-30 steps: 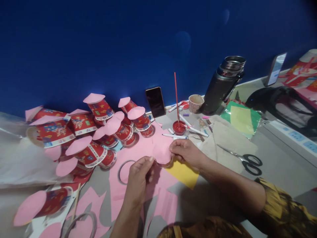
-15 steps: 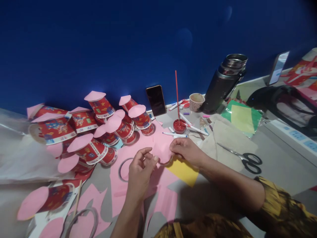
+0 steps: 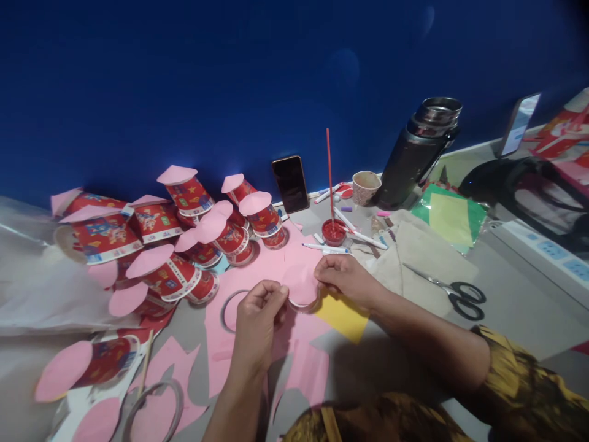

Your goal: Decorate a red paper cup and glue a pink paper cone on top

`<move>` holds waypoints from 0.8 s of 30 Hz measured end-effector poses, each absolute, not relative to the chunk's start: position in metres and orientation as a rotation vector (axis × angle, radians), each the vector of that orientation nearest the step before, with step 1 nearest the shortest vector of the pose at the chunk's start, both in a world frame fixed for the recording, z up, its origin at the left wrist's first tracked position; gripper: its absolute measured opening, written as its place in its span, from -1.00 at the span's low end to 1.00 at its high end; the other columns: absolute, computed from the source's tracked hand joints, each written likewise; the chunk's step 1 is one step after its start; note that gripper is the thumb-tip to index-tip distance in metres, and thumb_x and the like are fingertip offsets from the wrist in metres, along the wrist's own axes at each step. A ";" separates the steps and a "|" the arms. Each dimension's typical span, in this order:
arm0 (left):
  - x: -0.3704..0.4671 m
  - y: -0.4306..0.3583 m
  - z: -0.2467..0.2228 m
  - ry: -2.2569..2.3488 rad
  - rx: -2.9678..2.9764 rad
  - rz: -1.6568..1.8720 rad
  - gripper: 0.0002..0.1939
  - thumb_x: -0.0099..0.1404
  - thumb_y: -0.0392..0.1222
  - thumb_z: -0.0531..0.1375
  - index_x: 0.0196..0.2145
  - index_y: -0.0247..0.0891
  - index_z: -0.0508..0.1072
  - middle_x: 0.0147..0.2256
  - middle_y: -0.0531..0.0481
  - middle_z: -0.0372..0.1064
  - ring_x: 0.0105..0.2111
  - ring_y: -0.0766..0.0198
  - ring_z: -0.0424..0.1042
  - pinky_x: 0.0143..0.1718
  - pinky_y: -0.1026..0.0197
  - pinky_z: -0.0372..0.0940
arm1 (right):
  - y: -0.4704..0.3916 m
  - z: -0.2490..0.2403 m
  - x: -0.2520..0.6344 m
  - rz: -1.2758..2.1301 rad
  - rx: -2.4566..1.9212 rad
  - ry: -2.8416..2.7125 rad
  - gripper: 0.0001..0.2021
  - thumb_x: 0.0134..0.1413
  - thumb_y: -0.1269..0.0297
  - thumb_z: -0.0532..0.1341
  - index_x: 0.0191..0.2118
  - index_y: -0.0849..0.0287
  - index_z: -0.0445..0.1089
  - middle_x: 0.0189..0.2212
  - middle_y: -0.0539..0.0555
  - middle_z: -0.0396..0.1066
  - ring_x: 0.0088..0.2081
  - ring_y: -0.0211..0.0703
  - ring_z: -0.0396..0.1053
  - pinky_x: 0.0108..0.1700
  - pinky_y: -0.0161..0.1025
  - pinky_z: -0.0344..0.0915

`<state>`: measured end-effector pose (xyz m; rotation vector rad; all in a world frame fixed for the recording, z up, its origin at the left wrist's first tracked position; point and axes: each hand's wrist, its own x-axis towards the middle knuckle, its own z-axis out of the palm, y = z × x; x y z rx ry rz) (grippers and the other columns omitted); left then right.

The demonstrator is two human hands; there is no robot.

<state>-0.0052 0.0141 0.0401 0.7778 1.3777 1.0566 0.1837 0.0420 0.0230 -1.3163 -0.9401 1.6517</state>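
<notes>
A round pink paper piece (image 3: 301, 283) lies between my hands, with a pale curved rim showing under its near edge. My left hand (image 3: 261, 316) pinches its left edge between thumb and fingers. At its right edge, my right hand (image 3: 338, 276) pinches the paper too. Below are pink paper sheets (image 3: 221, 362), and a yellow sheet (image 3: 347, 316) sticks out at the right. What carries the pale rim is mostly hidden by the pink piece.
Red paper cups (image 3: 168, 279) with pink cone tops crowd the left. A phone (image 3: 290, 184), a small red pot (image 3: 334, 232) with a stick, markers, a paper cup (image 3: 366, 187) and a dark flask (image 3: 416, 153) stand behind. Scissors (image 3: 448, 290) lie right.
The fingers of my left hand have closed on the paper's left edge. The pink piece now looks rounder and flatter, and my right hand has hardly moved.
</notes>
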 end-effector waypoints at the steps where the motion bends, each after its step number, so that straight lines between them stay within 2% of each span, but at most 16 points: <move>1: -0.006 0.013 0.041 1.373 0.788 1.053 -0.55 -0.04 0.07 0.52 -0.50 -0.26 0.40 -0.64 0.17 0.26 -0.67 0.49 0.13 -0.65 0.42 -0.07 | 0.042 0.023 0.184 1.655 -1.313 -0.944 -0.90 -0.23 0.28 0.30 -0.53 0.17 0.41 -0.68 -0.05 0.37 -0.65 -0.35 0.14 -0.60 -0.39 -0.05; 6: -0.012 0.006 0.044 1.377 0.840 1.047 -0.57 0.01 0.07 0.50 -0.51 -0.28 0.42 -0.63 0.16 0.28 -0.68 0.52 0.14 -0.63 0.43 -0.04 | 0.040 0.022 0.184 1.660 -1.286 -0.958 -0.88 -0.22 0.24 0.30 -0.52 0.17 0.41 -0.66 -0.05 0.37 -0.65 -0.36 0.12 -0.59 -0.38 -0.07; 14: -0.008 0.005 0.038 1.341 0.648 0.993 -0.52 -0.10 0.05 0.54 -0.51 -0.26 0.39 -0.64 0.14 0.33 -0.68 0.47 0.22 -0.67 0.45 -0.02 | 0.041 0.015 0.182 1.652 -1.298 -0.976 -0.88 -0.25 0.23 0.29 -0.53 0.16 0.42 -0.67 -0.05 0.39 -0.64 -0.35 0.15 -0.59 -0.38 -0.04; 24: -0.011 0.010 0.035 1.221 0.559 0.940 -0.52 -0.14 0.02 0.56 -0.54 -0.28 0.38 -0.64 0.13 0.31 -0.72 0.52 0.09 -0.70 0.43 -0.12 | 0.041 0.014 0.181 1.686 -1.297 -0.976 -0.89 -0.21 0.23 0.29 -0.53 0.15 0.41 -0.67 -0.04 0.40 -0.67 -0.35 0.11 -0.60 -0.37 -0.07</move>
